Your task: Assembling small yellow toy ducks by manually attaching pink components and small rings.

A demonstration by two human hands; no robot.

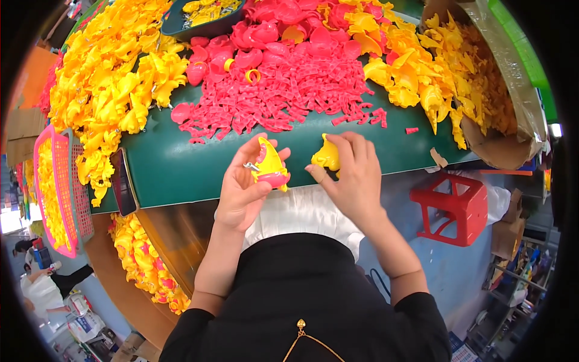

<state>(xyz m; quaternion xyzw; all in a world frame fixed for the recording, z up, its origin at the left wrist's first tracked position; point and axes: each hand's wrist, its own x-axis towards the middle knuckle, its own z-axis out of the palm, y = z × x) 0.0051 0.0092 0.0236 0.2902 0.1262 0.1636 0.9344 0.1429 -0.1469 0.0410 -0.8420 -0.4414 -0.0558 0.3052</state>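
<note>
Near side of pink pile: your left hand pinches yellow-pink part; your right hand pinches yellow shell.

At mid-frame on my feed, the left hand holds a yellow-and-pink piece, metal bit jutting left; to its right, the right hand pinches a yellow piece. I see pink strips upper centre, yellow parts upper left, a red stool at right.
</note>
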